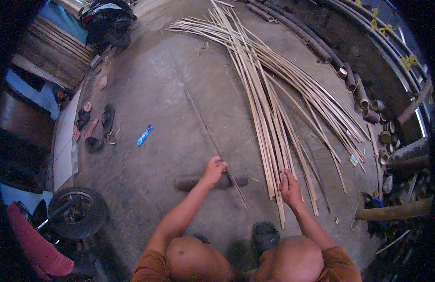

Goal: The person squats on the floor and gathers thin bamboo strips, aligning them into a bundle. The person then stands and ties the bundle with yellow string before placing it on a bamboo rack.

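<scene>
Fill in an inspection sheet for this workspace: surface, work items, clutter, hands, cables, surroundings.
Surface: grey concrete floor, stained.
Work items: pale bamboo strips in crossing piles; one dark strip apart, crossing a short brown cylinder.
Clutter: blue packet; loose sandals at left.
Hands: left hand at the dark strip, right hand at near ends of the pale bamboo strips; grip unclear on both.
Cables: nothing seen.
Surroundings: tyred wheel left, motorcycle upper left, poles right.

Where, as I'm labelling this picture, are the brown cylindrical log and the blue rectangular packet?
Brown cylindrical log (pixel 221 181): head view, middle of its curved side.
Blue rectangular packet (pixel 144 135): head view, middle of its upper face.
</scene>
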The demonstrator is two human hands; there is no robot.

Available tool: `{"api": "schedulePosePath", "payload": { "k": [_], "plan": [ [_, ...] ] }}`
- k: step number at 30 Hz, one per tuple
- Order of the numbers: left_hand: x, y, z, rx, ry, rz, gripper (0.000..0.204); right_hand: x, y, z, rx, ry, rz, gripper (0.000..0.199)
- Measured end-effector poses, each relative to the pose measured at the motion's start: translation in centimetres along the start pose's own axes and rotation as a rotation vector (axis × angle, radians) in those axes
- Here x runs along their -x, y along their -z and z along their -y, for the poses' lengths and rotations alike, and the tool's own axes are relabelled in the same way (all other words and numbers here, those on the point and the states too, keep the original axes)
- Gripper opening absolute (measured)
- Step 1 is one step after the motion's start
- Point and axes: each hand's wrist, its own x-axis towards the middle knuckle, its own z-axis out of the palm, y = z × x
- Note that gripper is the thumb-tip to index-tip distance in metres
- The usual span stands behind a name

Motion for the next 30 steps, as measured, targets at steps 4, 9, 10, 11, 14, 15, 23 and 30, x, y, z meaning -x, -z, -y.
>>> {"api": "schedulePosePath", "payload": {
  "k": [4,9,10,11,14,15,23,30],
  "plan": [
    [2.0,-0.1,-2.7,0.195,0.014,0.01,0.038,0.0,-1.0,-3.2,-0.068,-0.12,0.017,0.036],
    [4.5,-1.2,-3.8,0.352,-0.015,0.164,0.037,0.1,-1.1,-1.8,0.688,0.47,-0.32,0.044],
    [4.6,-1.6,-3.2,0.251,-0.038,0.182,0.035,0.7,-2.2,0.1,0.537,0.497,-0.225,0.046],
    [4.6,-2.2,-2.6,0.15,-0.06,0.197,0.033,1.1,-3.0,1.9,0.319,0.392,-0.037,0.046],
    [5.2,-3.2,-2.1,0.164,-0.023,0.354,0.031,2.1,-2.5,9.7,-0.437,-0.294,0.576,0.046],
    [4.9,-3.6,-2.8,0.214,0.003,0.438,0.032,1.3,-2.7,7.9,-0.268,-0.137,0.335,0.042],
    [4.2,6.1,-4.2,0.004,-0.199,0.208,0.042,-9.6,14.6,-0.5,0.056,-0.055,-0.088,0.038],
    [0.8,9.6,-4.9,0.01,-0.183,0.144,0.039,-18.6,42.8,-8.2,1.34,-0.162,-0.406,0.057]
  ]
}}
